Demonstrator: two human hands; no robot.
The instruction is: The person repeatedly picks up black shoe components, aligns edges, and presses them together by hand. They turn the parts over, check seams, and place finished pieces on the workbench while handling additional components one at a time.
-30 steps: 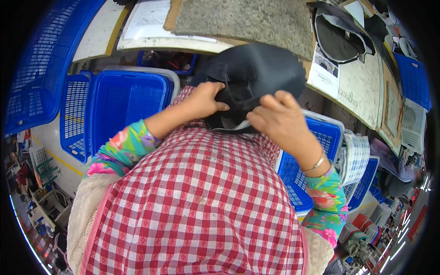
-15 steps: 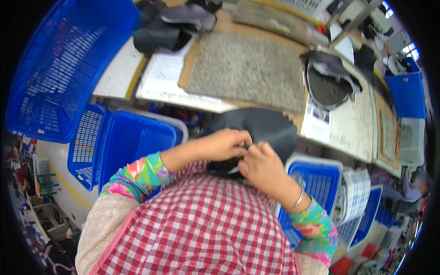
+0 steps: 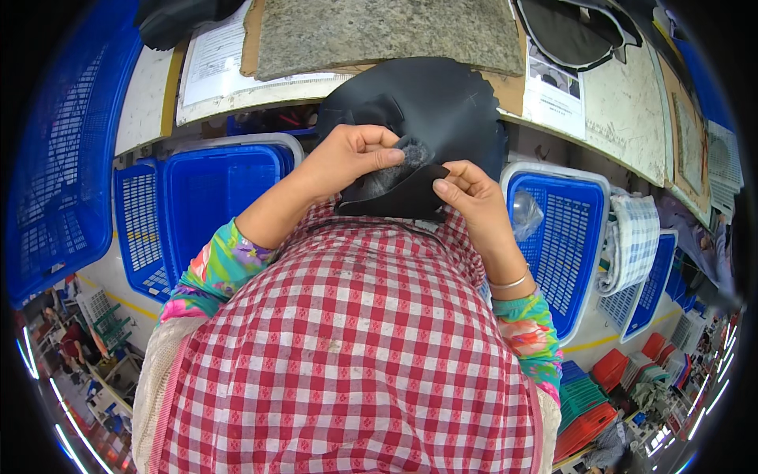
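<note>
A black, smooth, leather-like piece [image 3: 442, 107] with a toothed right edge lies over my lap against the table edge. Its near part is folded back, and a grey fuzzy lining [image 3: 387, 180] shows between my hands. My left hand [image 3: 351, 162] pinches the upper edge at that lining with thumb and forefinger. Between the thumb and fingers of my right hand [image 3: 478, 205] is the corner of a black flap [image 3: 395, 197] of the same piece. The underside of the piece, toward my apron [image 3: 339, 316], is hidden.
Beyond the piece is a white worktable [image 3: 624, 134] bearing a grey rough board [image 3: 379, 35], printed sheets [image 3: 553, 91] and a dark cut part [image 3: 576, 35]. Blue baskets stand on the left [image 3: 225, 189] and right [image 3: 545, 245]. A checked cloth [image 3: 634, 233] hangs beside the right one.
My hands, close together before, have moved apart. The folded flap is now spread, exposing the grey fuzzy lining. The view has tilted downward, so the table sits higher in it.
</note>
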